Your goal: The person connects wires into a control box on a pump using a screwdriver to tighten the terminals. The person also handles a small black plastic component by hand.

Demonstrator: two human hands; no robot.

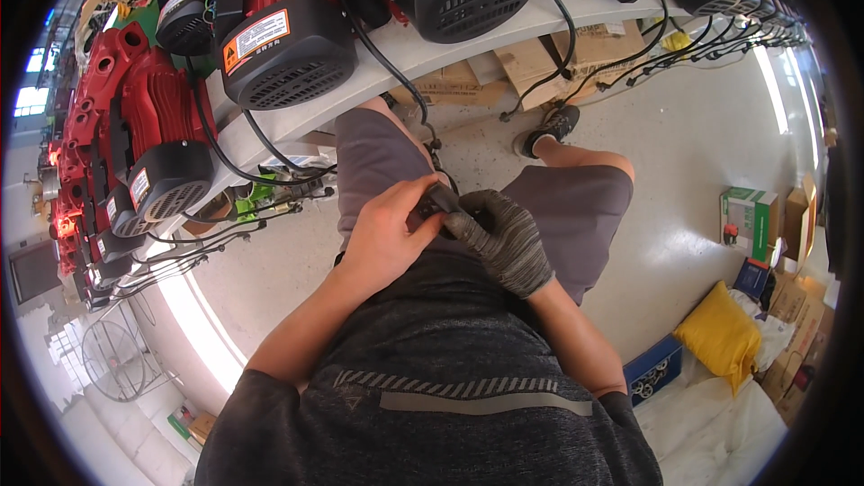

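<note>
Dark object — its kind hard to tell, mostly covered — sits in front of the dark shirt. Bare left hand and gloved right hand both grip it, probably for steadiness.

Bright in here: light blazes white from the windows at the left, and long streaks of glare lie across the glossy floor. The tabletop bows toward a blackened round rim, where details smear; the middle looks crisp.
</note>
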